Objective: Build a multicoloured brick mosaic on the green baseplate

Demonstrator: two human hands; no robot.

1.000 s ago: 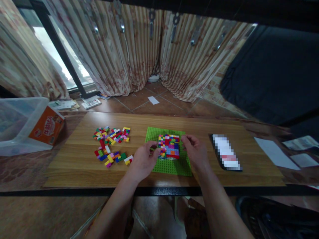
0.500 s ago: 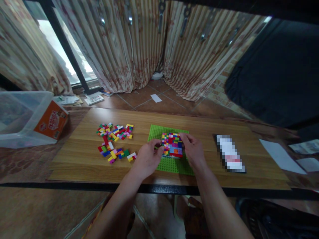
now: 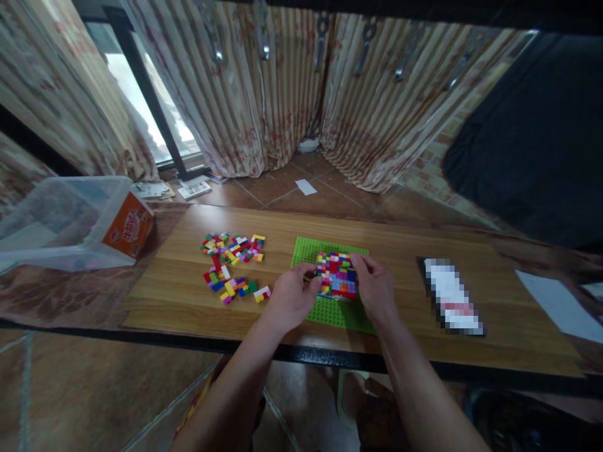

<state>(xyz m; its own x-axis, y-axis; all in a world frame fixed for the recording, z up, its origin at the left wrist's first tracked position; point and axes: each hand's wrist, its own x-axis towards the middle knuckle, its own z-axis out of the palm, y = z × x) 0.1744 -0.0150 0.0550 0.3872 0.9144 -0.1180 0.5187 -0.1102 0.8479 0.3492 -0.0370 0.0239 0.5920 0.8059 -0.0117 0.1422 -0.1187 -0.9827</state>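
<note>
A multicoloured block of toy building bricks (image 3: 336,276) sits over a green studded baseplate (image 3: 332,314); whether it is pressed onto the studs cannot be made out. At its left side is my left hand (image 3: 293,300), thumb and fingers closed on the edge. Opposite, my right hand (image 3: 374,289) grips the right edge with bent fingers, its index finger at the far corner. Parts of both edges are hidden behind my fingers. Loose bricks (image 3: 235,248) in many colours lie spread to the left of the baseplate.
The wooden tabletop (image 3: 164,289) carries a dark-edged device with a blurred screen (image 3: 452,298) on the right. White paper (image 3: 560,304) lies beyond it. To the left stands a clear plastic bin (image 3: 70,207) with an orange label. Striped curtains (image 3: 264,113) hang behind.
The whole view has shifted, so everything appears farther right. Both hands keep nearly the same hold on the brick block, and the loose bricks have not moved on the table.
</note>
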